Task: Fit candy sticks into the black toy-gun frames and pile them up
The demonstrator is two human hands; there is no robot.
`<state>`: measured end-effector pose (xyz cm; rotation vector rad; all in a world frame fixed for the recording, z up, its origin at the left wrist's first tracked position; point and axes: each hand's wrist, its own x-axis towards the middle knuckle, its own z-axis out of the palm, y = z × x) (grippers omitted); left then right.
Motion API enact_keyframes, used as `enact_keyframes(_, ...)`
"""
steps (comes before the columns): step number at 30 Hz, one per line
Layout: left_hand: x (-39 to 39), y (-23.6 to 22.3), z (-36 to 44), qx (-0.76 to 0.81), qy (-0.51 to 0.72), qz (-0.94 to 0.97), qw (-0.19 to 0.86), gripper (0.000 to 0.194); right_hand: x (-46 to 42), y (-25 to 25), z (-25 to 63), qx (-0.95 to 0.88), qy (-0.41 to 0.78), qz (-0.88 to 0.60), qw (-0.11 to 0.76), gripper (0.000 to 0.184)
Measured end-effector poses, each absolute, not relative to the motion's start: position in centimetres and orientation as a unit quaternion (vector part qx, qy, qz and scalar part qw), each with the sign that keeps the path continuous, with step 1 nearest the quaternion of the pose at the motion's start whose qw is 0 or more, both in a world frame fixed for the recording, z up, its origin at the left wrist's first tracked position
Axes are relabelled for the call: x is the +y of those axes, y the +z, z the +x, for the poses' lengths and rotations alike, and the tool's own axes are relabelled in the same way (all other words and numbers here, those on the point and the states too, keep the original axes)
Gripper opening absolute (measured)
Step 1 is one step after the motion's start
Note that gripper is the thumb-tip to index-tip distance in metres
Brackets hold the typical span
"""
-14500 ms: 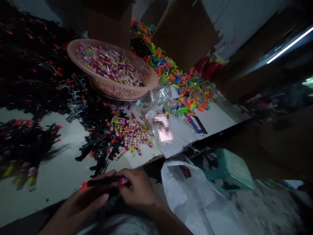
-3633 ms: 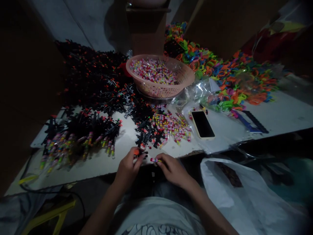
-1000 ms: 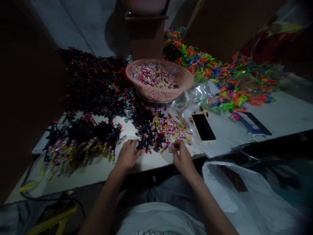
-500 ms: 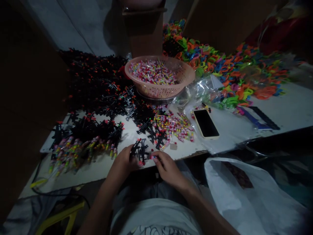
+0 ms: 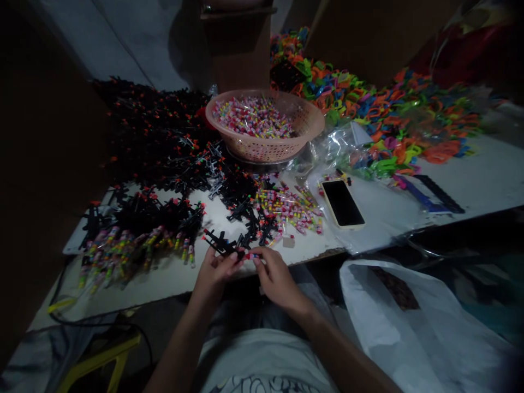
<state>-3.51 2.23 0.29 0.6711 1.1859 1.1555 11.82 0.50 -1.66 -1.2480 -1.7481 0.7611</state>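
Observation:
My left hand [image 5: 216, 268] is closed on a black toy gun [image 5: 221, 242] with an orange tip, its muzzle pointing up and left over the table's front edge. Between the thumb and fingers of my right hand [image 5: 275, 273] is a small colourful candy tube [image 5: 252, 256], its end close against the toy gun's rear; whether they touch I cannot tell. Just beyond my hands lie loose toy guns [image 5: 241, 210] and a heap of candy tubes [image 5: 289, 206]. To the left rests a bunch of toy guns with tubes attached [image 5: 135, 234].
A pink perforated basket [image 5: 266, 147] full of tubes stands at the back. Behind it to the left is a big pile of black toy guns [image 5: 155, 131]. A phone [image 5: 343, 203], colourful plastic pieces [image 5: 368, 120] and a white sack [image 5: 380, 322] are on the right.
My left hand has lifted a toy gun from the table edge and turned it. My right hand has brought the candy tube left, up to the gun. The view has shifted slightly.

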Motion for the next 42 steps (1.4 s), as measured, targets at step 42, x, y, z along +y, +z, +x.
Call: enact_keyframes(42,-0.3,-0.3,-1.1,0.514,0.519,0.273,0.627,0.029,-1.3,0.7,11.9,-0.762,0.189,-0.567,0.248,0.022)
